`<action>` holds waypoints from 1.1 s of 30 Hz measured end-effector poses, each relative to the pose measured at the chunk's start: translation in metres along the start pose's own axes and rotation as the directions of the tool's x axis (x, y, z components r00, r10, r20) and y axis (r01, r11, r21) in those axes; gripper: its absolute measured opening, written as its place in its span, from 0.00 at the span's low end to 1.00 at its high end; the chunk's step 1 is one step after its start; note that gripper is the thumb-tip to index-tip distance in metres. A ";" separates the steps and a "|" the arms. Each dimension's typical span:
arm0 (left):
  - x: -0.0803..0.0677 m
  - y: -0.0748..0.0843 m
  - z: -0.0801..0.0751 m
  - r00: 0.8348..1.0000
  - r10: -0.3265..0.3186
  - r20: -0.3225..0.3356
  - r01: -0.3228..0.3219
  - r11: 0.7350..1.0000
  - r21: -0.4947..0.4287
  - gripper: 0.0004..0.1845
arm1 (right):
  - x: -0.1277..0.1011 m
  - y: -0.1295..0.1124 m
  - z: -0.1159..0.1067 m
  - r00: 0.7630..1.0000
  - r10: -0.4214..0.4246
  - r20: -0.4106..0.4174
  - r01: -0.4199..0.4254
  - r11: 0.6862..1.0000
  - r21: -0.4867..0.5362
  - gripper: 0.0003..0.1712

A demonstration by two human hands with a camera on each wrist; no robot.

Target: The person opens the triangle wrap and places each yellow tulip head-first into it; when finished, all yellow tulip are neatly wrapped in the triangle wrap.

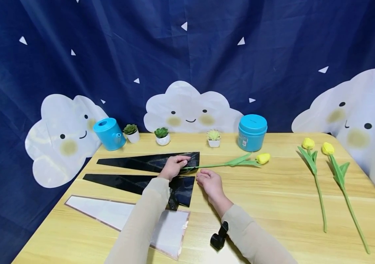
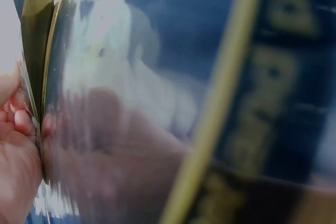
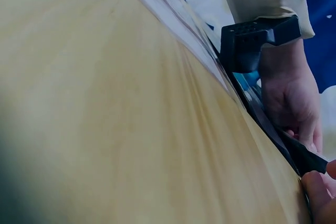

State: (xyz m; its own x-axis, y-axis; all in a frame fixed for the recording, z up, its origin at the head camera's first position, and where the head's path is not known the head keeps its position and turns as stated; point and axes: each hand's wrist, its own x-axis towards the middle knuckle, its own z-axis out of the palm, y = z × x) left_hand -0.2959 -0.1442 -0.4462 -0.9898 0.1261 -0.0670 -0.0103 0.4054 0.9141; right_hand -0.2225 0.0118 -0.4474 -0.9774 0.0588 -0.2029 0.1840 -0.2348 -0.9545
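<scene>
Lay stem-first toward the hands: yellow tulip (image 1: 236,161), long axis three-to-nine o'clock on black wrapping sheet (image 1: 154,162). Left hand (image 1: 173,166) nearer, pinching sheet edge; right hand (image 1: 209,180) loose (empty) on desk (image 1: 273,198).

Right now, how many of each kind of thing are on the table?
Tulips: 3
Black sheets: 2
White sheet: 1
Potted plants: 3
Watering can: 1
Blue canister: 1
Total: 11
</scene>
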 end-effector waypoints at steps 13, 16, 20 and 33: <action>-0.001 0.000 0.001 1.000 -0.028 -0.001 0.028 0.999 0.047 0.14 | 0.010 -0.016 -0.025 0.996 -0.021 0.090 0.022 1.000 -0.016 0.23; -0.001 0.000 0.000 0.999 -0.038 0.005 0.038 0.999 0.034 0.14 | 0.013 -0.024 -0.034 0.994 -0.037 0.105 0.044 0.997 -0.067 0.22; -0.002 0.000 0.000 0.999 -0.038 0.012 0.038 0.999 0.025 0.15 | 0.018 -0.032 -0.048 0.984 -0.093 0.155 0.122 0.974 -0.191 0.20; -0.003 0.001 0.000 0.998 -0.056 0.013 0.055 0.998 0.037 0.15 | 0.040 -0.056 -0.103 0.817 -0.245 0.522 0.552 0.597 -0.583 0.19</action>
State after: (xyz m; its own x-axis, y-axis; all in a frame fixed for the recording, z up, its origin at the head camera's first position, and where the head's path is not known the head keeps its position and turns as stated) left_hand -0.2926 -0.1440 -0.4453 -0.9857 0.1153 -0.1231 -0.0595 0.4452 0.8935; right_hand -0.2613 0.1267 -0.4247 -0.8979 -0.4006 0.1826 -0.3688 0.4579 -0.8089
